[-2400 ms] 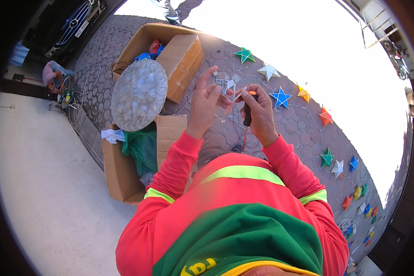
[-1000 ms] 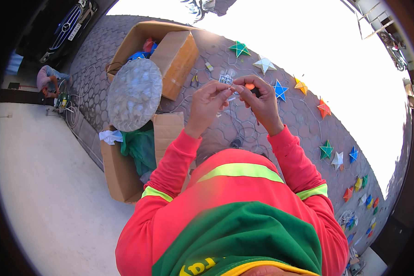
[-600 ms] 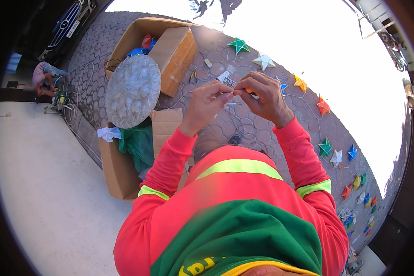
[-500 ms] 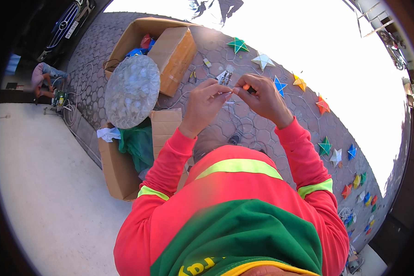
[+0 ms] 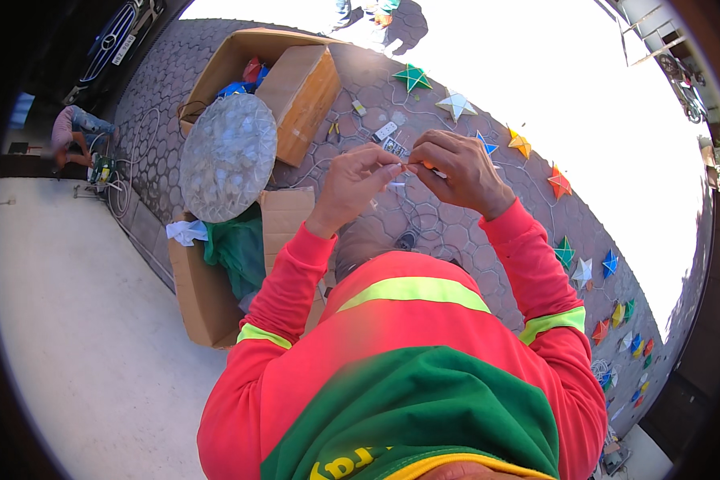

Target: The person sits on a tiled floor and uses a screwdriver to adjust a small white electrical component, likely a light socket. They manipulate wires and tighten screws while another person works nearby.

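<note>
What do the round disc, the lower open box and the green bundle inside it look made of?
Round disc: perhaps plastic, wrinkled, with a pale sheen. Lower open box: cardboard, matte brown, with a stiff flap. Green bundle: thin fabric or plastic sheeting, softly folded; cannot tell which.

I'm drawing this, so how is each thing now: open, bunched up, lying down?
Left hand, pinching a tiny piece, too small to identify.
Right hand, pinched close to the left.
Orange object, mostly hidden by the right hand.
Big box, open.
Lower box, open.
Green sheet, bunched in the lower box.
Pliers, lying on the paving.
Stars, spread across the paving.
</note>
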